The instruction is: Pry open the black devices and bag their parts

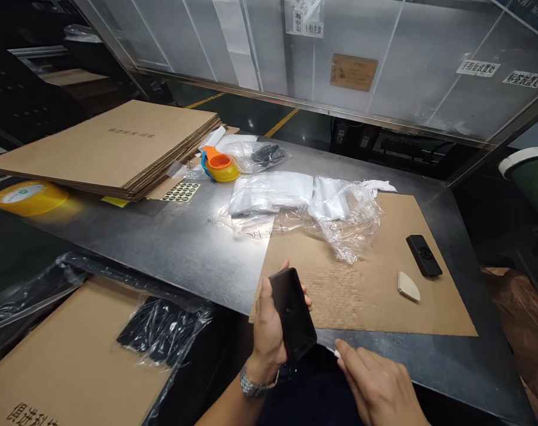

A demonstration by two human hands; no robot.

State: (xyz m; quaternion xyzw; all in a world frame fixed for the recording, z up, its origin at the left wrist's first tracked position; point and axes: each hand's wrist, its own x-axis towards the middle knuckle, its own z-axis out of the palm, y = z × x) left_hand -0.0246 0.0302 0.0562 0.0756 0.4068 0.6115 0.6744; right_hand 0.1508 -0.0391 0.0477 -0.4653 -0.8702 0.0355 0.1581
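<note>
Steel worktop (184, 236), broad and bare-metalled. At its left, a stack of flattened cartons (86, 142); nearer the middle, clear plastic packaging (273, 192) overlapping the far edge of a cardboard sheet (313, 296). Tape dispenser (224, 168) beyond, orange and yellow.

Black casing (290, 313): held tilted just off the near edge of the worktop, in front of the body. Looks smooth, rigid and fairly light; satin face may be slippery and mark easily. Best hold, I judge: both long edges, palm behind, broad face left free.

On the cardboard sheet, right side: smaller black unit (424, 255) with a round feature, lying flat; pale wedge (408, 287) near it, apart.

Left hand (269, 331): half closed round the black casing, thumb along one long edge, fingertips showing past the other. Grip firm-looking, not clenched.

Right hand (377, 378): fingers curled, thumb and forefinger pinching a thin white-ended item (337, 354); too small to identify. Its tip points towards the casing's lower end.
</note>
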